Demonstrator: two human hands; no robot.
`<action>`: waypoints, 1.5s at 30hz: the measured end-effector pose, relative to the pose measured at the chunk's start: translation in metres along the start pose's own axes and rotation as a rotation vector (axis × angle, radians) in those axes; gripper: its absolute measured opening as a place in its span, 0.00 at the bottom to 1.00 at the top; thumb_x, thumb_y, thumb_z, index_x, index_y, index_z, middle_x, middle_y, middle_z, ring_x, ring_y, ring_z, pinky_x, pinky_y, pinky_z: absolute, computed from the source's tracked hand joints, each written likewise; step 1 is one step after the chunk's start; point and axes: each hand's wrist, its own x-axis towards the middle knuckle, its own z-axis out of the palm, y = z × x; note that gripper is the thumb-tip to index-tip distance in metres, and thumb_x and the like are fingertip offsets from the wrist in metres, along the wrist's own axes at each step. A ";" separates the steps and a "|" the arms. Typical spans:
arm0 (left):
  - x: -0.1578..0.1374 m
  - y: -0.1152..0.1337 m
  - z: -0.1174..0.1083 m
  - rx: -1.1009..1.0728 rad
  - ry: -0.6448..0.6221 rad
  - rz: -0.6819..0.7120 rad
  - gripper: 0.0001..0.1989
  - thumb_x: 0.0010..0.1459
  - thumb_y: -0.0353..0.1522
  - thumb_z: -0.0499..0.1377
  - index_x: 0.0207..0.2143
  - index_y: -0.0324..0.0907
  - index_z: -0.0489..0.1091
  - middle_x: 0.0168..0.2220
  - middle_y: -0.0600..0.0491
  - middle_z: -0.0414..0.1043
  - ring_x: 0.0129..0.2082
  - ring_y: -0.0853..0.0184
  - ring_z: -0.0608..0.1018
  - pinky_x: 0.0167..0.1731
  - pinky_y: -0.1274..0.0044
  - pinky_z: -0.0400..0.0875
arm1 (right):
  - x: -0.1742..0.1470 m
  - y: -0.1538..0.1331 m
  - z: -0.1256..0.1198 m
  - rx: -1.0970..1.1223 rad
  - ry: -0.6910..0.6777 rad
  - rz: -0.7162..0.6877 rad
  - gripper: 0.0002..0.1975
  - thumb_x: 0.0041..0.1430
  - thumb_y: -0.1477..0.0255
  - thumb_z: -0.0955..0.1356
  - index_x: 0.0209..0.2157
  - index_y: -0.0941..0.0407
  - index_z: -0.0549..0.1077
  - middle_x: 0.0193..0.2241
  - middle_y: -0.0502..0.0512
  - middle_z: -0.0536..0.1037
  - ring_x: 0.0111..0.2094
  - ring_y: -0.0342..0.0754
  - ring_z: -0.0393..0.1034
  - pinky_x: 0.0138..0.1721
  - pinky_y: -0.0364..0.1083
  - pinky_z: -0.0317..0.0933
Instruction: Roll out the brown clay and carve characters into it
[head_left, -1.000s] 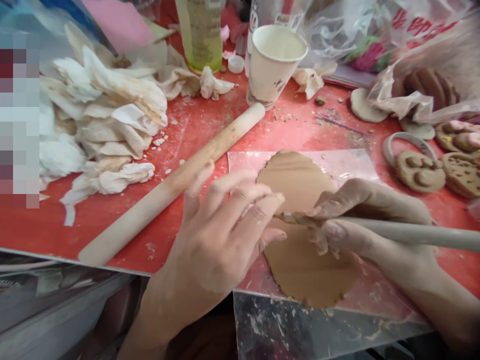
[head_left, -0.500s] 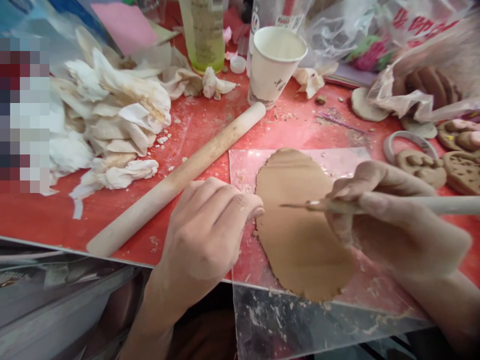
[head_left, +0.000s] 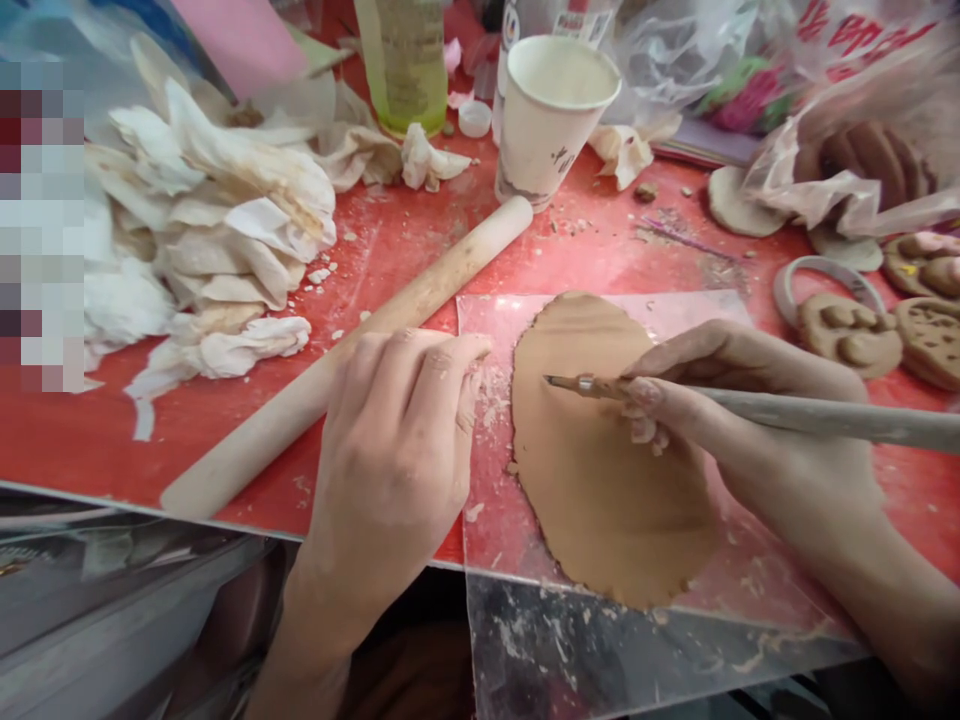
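Note:
A thin oval slab of brown clay with ragged edges lies on a clear plastic sheet. My right hand is closed around a slim clay knife with a long pale handle. Its dark, narrow tip is over the upper left part of the slab; whether it touches, I cannot tell. Left of the slab, my left hand is loosely curled with its fingers together, and nothing shows in it. It partly covers a wooden rolling pin lying diagonally on the red tabletop.
Crumpled tissues are heaped at left. Behind stand a paper cup and a bottle of yellow-green liquid. At right are a ring, shaped clay pieces and a plastic bag. The sheet overhangs the table's front edge.
My left hand has drawn back a little to the left from the slab's edge. My right hand has shifted left, bringing the knife tip further left and slightly up over the clay.

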 end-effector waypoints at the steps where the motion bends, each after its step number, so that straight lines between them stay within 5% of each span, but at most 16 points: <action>1: 0.000 0.000 0.000 0.004 -0.009 -0.006 0.10 0.62 0.25 0.53 0.45 0.41 0.67 0.39 0.49 0.73 0.41 0.62 0.73 0.45 0.67 0.68 | 0.000 -0.001 0.001 0.003 -0.001 0.007 0.05 0.55 0.66 0.73 0.30 0.52 0.75 0.24 0.45 0.75 0.23 0.38 0.69 0.22 0.38 0.61; 12: 0.000 -0.001 0.002 0.041 -0.035 0.036 0.06 0.62 0.28 0.53 0.40 0.39 0.69 0.37 0.49 0.76 0.37 0.60 0.75 0.40 0.67 0.68 | -0.004 0.003 -0.001 -0.129 0.036 -0.062 0.05 0.56 0.68 0.72 0.28 0.52 0.74 0.25 0.44 0.76 0.27 0.39 0.70 0.26 0.38 0.61; 25: 0.000 -0.001 0.001 0.054 -0.040 0.032 0.07 0.63 0.29 0.53 0.40 0.40 0.70 0.36 0.50 0.76 0.37 0.60 0.75 0.40 0.66 0.68 | -0.013 -0.012 0.001 -0.120 -0.052 -0.136 0.08 0.55 0.65 0.71 0.24 0.49 0.72 0.19 0.45 0.73 0.14 0.41 0.59 0.11 0.42 0.49; 29: 0.000 -0.001 0.000 0.055 -0.060 0.028 0.06 0.62 0.28 0.54 0.40 0.40 0.69 0.36 0.50 0.75 0.37 0.60 0.74 0.41 0.65 0.67 | -0.010 -0.010 0.001 -0.130 0.079 -0.039 0.09 0.54 0.67 0.72 0.23 0.50 0.72 0.20 0.46 0.73 0.19 0.41 0.64 0.16 0.43 0.51; 45: 0.001 0.000 0.000 0.082 -0.071 0.031 0.05 0.63 0.28 0.54 0.39 0.40 0.69 0.35 0.51 0.75 0.36 0.60 0.74 0.39 0.65 0.68 | -0.009 -0.014 0.002 -0.176 0.112 0.060 0.10 0.54 0.68 0.71 0.21 0.51 0.71 0.20 0.47 0.72 0.22 0.42 0.64 0.21 0.44 0.54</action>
